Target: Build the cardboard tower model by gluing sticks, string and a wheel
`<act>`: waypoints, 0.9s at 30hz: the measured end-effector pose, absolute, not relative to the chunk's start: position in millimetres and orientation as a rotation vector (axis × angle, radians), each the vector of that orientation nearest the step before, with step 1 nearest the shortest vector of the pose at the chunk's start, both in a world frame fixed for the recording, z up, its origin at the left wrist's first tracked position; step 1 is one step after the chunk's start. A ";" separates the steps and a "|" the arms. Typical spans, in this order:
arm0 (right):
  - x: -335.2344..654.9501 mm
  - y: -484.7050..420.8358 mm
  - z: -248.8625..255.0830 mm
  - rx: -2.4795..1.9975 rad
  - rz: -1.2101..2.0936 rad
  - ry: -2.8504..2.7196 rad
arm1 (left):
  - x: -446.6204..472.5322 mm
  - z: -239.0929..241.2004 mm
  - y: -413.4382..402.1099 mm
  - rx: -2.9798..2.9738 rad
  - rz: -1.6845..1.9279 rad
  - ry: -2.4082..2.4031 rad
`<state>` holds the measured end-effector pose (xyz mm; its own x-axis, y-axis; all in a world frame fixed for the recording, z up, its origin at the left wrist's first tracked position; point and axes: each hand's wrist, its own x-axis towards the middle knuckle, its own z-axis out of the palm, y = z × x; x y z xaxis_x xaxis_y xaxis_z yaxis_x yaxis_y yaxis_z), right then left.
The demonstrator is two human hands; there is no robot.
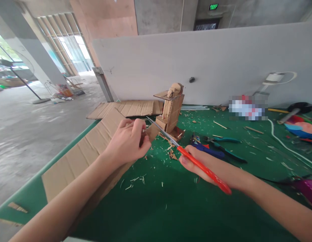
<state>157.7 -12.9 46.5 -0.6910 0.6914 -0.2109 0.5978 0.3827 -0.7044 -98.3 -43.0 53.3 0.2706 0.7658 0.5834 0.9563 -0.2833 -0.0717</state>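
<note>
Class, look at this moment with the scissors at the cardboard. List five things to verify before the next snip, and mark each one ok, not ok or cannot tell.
1. Left hand pinches the small cardboard piece firmly: ok.
2. Right hand grips the scissors by the red handles: ok.
3. Blades reach the small cardboard piece: ok.
4. Left fingertips are off the blade line: cannot tell, as they sit very close to the blade tip.
5. Cardboard model is clear of the blades: cannot tell, as it stands just behind them.
6. Pliers lie on the green table, away from both hands: ok.
</note>
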 end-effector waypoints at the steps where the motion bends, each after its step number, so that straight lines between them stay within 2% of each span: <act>1: 151.5 -9.4 49.5 -1.155 1.199 -2.532 | -104.0 54.5 -43.7 -2.121 -0.627 -1.568; 8: 123.4 12.2 53.6 -0.950 1.217 -2.545 | -123.4 52.1 -43.2 -2.067 -0.619 -1.648; 17: 118.9 30.4 40.7 -1.397 1.137 -2.559 | -126.4 38.6 -29.9 -2.194 -0.524 -1.661; 27: 134.0 22.7 38.4 -1.344 1.222 -2.414 | -120.3 40.5 -23.1 -2.281 -0.516 -1.647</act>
